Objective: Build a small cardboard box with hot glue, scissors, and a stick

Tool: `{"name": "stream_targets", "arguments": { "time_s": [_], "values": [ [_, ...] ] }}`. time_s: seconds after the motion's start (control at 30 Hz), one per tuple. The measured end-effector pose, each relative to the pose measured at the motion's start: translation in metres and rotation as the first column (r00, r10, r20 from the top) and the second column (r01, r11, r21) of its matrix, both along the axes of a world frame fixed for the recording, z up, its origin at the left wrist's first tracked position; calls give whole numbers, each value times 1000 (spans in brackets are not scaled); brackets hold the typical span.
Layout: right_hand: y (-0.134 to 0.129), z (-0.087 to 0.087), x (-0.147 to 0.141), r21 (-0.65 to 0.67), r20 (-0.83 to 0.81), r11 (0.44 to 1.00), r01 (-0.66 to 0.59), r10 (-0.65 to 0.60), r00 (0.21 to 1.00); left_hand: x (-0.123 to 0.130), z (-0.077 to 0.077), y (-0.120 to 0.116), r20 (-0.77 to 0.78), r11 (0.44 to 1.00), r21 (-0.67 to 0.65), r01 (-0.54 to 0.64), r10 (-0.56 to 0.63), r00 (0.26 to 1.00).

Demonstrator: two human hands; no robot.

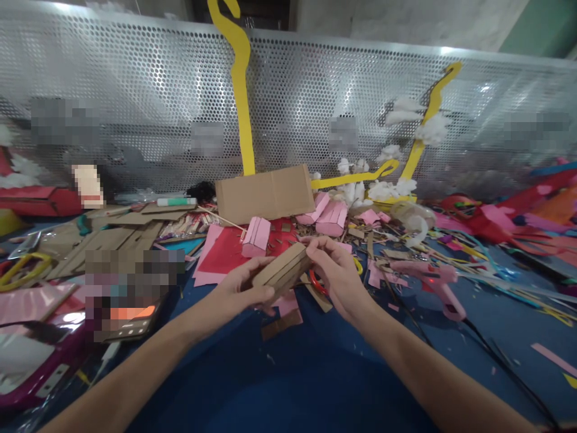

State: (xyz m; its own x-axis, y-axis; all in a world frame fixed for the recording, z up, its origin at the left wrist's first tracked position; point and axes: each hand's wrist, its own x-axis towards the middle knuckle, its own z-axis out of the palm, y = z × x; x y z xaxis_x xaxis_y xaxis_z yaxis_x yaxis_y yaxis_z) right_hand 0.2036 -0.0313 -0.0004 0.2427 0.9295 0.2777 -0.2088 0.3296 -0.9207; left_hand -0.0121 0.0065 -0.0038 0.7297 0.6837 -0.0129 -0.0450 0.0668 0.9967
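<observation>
Between both hands I hold a small folded cardboard box (282, 266) with dark lines along its top face, tilted above the blue table. My left hand (246, 285) grips its left end, thumb on the near side. On the right end, the fingers of my right hand (331, 264) pinch its upper corner. Behind the box lie a red sheet (225, 252) and a small pink box (256, 236) with similar dark lines. Below it are pink and brown scraps (283, 316). Scissors with a red handle (318, 282) lie partly hidden by my right hand.
A pink glue gun (435, 282) with a black cord lies at right. More pink boxes (331, 218), a large cardboard piece (265, 193) and yellow curved strips (242, 90) stand behind. Flat cardboard (112, 240) is piled at left. A perforated metal panel (293, 78) bounds the back.
</observation>
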Motion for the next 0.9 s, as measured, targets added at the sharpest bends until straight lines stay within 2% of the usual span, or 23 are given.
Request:
{"name": "stream_targets", "arguments": {
  "time_s": [0.13, 0.23, 0.6, 0.77, 0.9],
  "values": [
    [-1, 0, -2, -28, -157, 990, -137, 131, 979, 0, 2, 6, 141, 976, 30, -215, 209, 968],
    [-1, -1, -5, 6, -174, 988, -152, 150, 973, -1, 3, 7, 200, 953, 51, -300, 284, 938],
    [-4, 3, -7, 50, -203, 985, -166, 173, 964, -3, 0, 8, 232, 918, 239, -318, 264, 936],
    [-4, 0, -8, 49, -203, 987, -154, 161, 966, -4, -2, 8, 248, 937, 227, -265, 208, 946],
    [-5, 0, -8, 50, -168, 987, -152, 159, 973, -4, 1, 5, 267, 944, 191, -269, 214, 940]
  ]
}}
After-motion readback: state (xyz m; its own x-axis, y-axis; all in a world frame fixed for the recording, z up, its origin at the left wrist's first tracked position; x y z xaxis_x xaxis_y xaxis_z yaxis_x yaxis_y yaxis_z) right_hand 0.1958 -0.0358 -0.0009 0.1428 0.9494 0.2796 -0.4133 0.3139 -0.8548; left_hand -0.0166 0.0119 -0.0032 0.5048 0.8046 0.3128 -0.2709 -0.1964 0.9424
